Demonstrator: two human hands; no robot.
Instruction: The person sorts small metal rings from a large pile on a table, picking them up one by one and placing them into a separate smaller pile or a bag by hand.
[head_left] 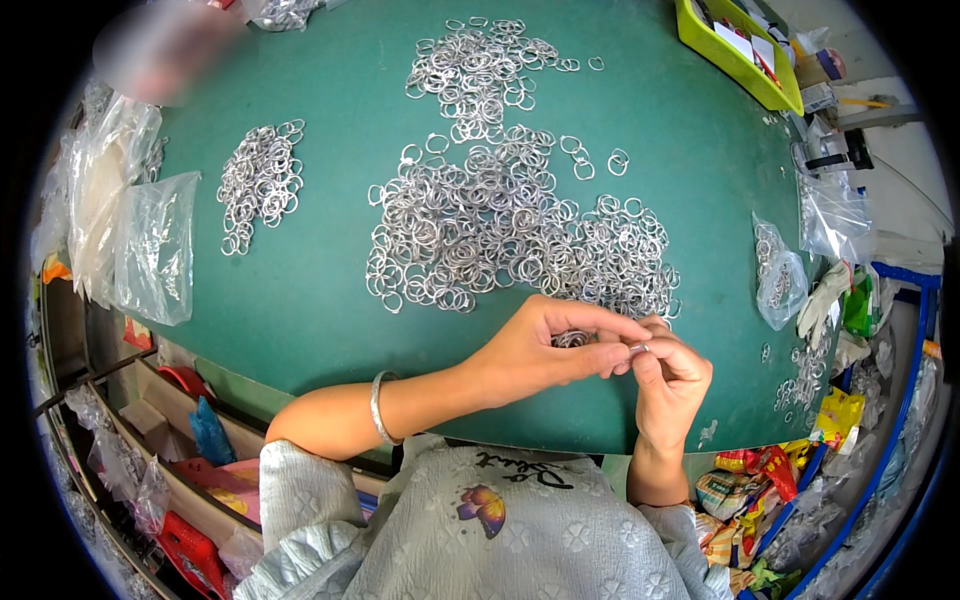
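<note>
The step in hand looks like close fingertip work on one small piece, done above the near edge of the green table (pixel 330 335). The left hand (pixel 525 345) reaches across, and its thumb and forefinger come nearly together at the tips, level with those of the right hand (pixel 675 385). Between them sits a small silvery metal piece (pixel 639 349) – probably a ring like the others, though the fingers cover most of it and its full shape cannot be told. The right thumb and bent forefinger seem to pinch it tightly, with no gap showing; the left pair appears to close on it from the other side, though how firmly cannot be told.

A few rings show through the gap under the left forefinger; whether they lie in the palm or on the table is unclear. Just beyond the hands spreads the main heap of rings (pixel 500 220), with a smaller pile of rings (pixel 262 180) well apart on the left.

As a judgement, the next move calls for a steady pinch from both hands and small, controlled finger movements – the piece is slight, and a loose grip could drop it among the look-alike rings
</note>
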